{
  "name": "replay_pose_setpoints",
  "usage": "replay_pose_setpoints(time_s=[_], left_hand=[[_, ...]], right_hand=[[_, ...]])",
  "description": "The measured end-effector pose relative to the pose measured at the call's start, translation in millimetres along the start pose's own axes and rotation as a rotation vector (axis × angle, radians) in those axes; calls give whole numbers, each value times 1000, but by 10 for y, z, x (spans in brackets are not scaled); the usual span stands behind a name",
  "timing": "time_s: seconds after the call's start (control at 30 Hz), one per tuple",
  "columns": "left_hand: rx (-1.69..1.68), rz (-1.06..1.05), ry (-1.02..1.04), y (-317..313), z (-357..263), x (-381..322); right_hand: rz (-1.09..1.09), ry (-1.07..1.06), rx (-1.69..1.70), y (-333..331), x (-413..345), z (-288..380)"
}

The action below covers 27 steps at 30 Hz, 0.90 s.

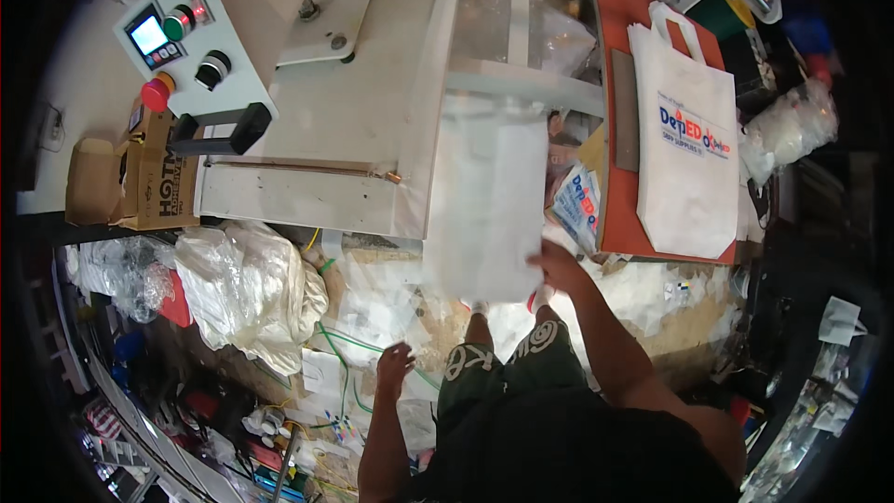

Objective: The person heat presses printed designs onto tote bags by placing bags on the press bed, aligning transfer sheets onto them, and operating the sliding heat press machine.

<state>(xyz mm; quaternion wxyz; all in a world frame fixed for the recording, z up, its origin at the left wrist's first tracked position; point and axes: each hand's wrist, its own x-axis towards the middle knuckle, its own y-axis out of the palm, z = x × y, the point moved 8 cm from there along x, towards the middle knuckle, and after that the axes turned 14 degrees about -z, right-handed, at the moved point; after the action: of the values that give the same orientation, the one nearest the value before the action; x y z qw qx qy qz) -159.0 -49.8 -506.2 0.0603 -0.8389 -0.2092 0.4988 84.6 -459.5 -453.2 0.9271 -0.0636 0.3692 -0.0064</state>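
My right hand (pixel 559 267) grips the lower right edge of a blank white fabric piece (pixel 489 202), blurred and possibly a bag. It hangs beside the machine's pale bed, above the floor. My left hand (pixel 396 362) is raised at my left side, away from the machine, with nothing in it and the fingers loosely apart. To the right, a white non-woven tote bag (pixel 688 188) with blue and red print lies flat on a reddish-brown board (pixel 618 241), its loop handle pointing away from me.
A control box (pixel 230 49) with a lit display, red stop button (pixel 158 91) and black handle (pixel 222 129) stands at left. Beside it sits an open cardboard box (pixel 150 181). Clear plastic bundles (pixel 244 286), green cords (pixel 342 356) and scattered sheets cover the floor. A metal frame (pixel 524 77) spans behind.
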Motion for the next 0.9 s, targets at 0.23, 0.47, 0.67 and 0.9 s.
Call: replay_pose_setpoints(time_s=[0.23, 0.47, 0.67, 0.9], left_hand=[[-219, 510, -86, 1225, -1329, -278], [-21, 304, 582, 862, -2656, -1542], [-58, 72, 1395, 947, -4424, -3262], [-160, -157, 1843, 2426, -5934, -4919]], right_hand=[[67, 218, 427, -230, -1112, -76], [-195, -113, 50, -725, -1971, 1149], [-364, -774, -55, -1647, -2799, 2505], [-1032, -1447, 237, -3732, -3564, 4019]])
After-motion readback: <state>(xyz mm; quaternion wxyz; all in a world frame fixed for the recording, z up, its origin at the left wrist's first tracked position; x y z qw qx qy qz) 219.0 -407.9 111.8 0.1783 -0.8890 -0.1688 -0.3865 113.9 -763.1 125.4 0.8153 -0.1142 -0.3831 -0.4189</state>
